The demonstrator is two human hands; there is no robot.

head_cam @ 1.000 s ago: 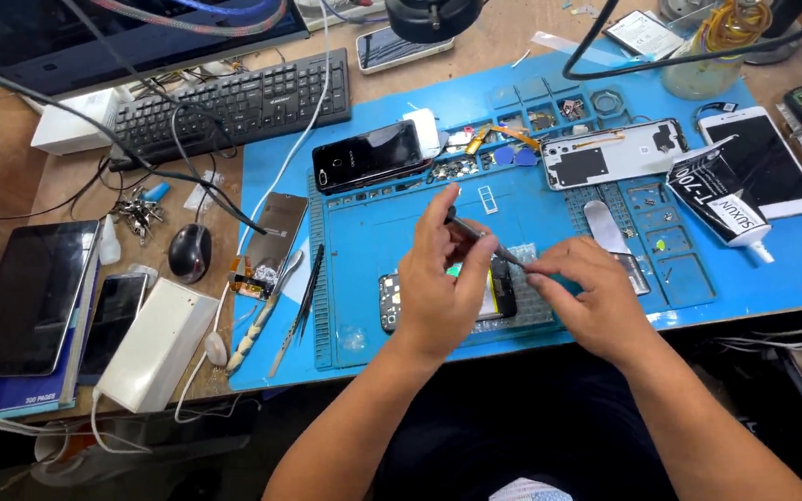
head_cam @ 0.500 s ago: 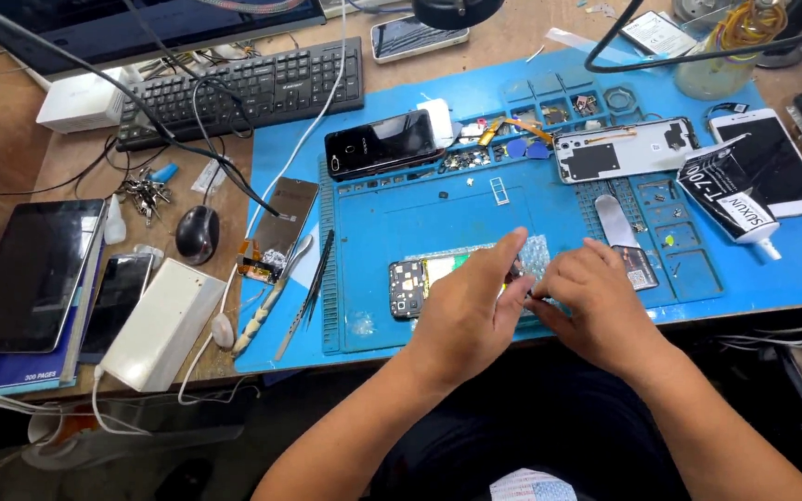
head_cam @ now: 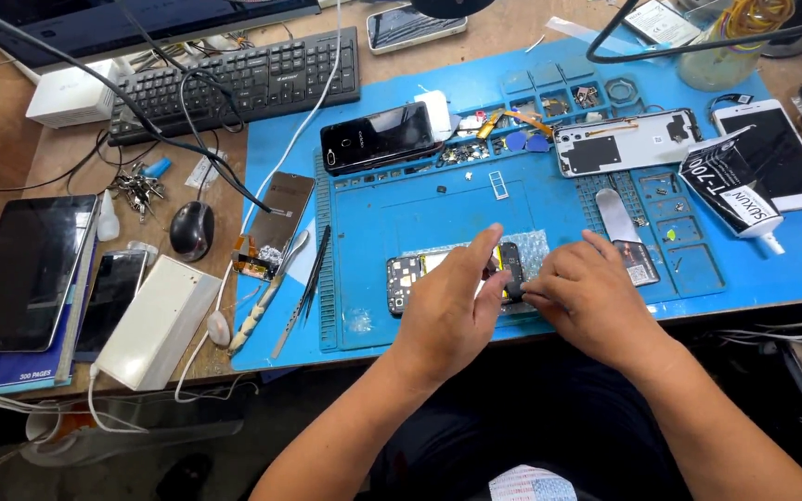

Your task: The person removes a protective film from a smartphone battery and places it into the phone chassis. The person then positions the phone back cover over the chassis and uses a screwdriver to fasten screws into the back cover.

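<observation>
Opened phone (head_cam: 407, 276) lies flat on blue mat (head_cam: 401, 209), long axis left-right; left hand (head_cam: 452, 311) fingers extended resting on it, right hand (head_cam: 587, 292) fingertips pinched at its right end.

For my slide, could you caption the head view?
Both hands, left and right, press an opened black phone on a blue rubber mat.

Both forearms are bare right up to the frame's lower edge, no sleeves showing. The left hand (head_cam: 447, 320) and right hand (head_cam: 587, 297) carry no gloves, rings or watch. Dark clothing covers the lap below.
</observation>
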